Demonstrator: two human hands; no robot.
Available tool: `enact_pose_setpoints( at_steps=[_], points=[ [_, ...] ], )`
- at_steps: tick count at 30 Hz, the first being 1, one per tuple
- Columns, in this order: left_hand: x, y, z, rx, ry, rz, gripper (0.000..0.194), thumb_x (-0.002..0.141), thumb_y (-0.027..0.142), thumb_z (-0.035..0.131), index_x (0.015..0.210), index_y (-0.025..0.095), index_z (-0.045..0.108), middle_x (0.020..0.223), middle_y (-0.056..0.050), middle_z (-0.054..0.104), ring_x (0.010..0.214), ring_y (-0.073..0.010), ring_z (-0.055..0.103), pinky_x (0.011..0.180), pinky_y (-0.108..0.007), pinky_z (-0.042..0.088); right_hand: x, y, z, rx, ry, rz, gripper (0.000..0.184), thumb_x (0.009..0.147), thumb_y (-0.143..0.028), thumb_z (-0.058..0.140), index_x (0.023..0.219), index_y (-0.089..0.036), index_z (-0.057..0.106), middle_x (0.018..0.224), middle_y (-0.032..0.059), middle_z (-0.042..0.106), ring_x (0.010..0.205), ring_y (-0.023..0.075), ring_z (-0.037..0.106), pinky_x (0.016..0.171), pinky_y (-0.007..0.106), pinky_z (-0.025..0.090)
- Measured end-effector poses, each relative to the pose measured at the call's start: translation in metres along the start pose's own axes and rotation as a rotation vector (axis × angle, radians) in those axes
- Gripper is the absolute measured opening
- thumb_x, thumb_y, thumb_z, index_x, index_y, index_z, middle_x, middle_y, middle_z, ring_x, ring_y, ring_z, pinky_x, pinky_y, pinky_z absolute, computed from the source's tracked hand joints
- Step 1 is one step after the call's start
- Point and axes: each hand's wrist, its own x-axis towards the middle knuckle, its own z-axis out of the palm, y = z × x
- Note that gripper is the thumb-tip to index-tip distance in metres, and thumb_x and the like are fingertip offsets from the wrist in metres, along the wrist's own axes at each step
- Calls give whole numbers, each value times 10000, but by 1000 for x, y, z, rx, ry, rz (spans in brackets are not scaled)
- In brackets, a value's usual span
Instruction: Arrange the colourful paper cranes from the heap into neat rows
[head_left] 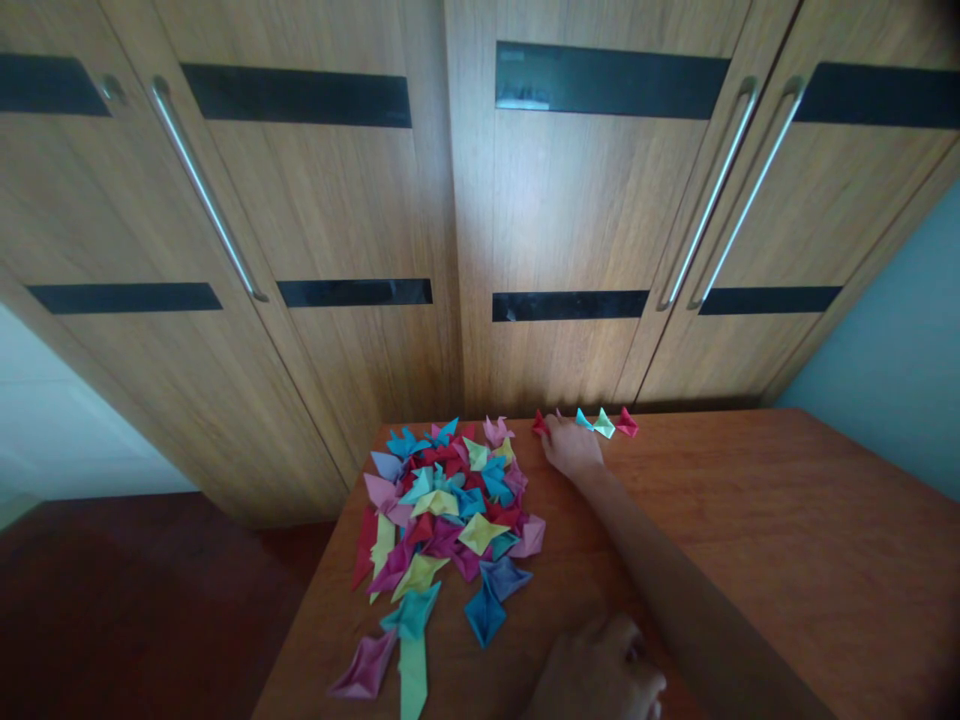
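Note:
At the far edge of the table, my right hand (574, 447) has its fingertips closed on a small red folded-paper origami piece (539, 424). Just right of that hand stand a light blue origami piece (583, 420), a pale green one (604, 424) and a red one (628, 424), in a row. My left hand (600, 672) is low in the view near the front, its fingers curled in; whatever they may hold is hidden. To the left of both hands lies a heap of colourful origami pieces (442, 500), pink, blue, yellow and red.
The brown wooden table (765, 520) stretches to the right. A wooden wardrobe (570, 200) with metal handles stands right behind its far edge. Near the heap's front lie a blue piece (486, 612), a pink piece (366, 668) and a green paper strip (413, 675).

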Motion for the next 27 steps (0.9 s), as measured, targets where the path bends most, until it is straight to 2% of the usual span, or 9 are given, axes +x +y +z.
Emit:
enact_pose_setpoints(
  at_steps=[9,17,23,27],
  points=[
    [1,2,-5,5,-23,-14,110,780,270,594,868,216,633,981,-30,578,854,-180,547,604,-232,433,0,-1,2,-2,78,66,231,920,-315,369,1015,-167,518,971,115,652,859,246,645,668,295,456],
    [1,4,-5,12,-13,-11,102,788,284,591,838,201,622,978,-22,585,830,-168,549,600,-236,434,0,-2,3,-24,51,91,240,918,-299,366,1010,-160,539,966,132,654,870,240,644,681,287,450],
    [1,4,-8,34,-41,4,122,806,302,569,857,205,623,986,-30,575,848,-181,551,594,-240,437,-5,5,-1,20,62,131,245,908,-313,370,1023,-185,545,949,104,662,885,237,635,708,301,448],
    [1,5,-10,41,-52,8,127,806,300,566,847,198,629,978,-37,574,856,-187,550,595,-242,443,-6,2,-4,57,2,75,281,894,-272,371,1109,-211,542,997,100,656,917,234,626,731,305,447]
  ],
)
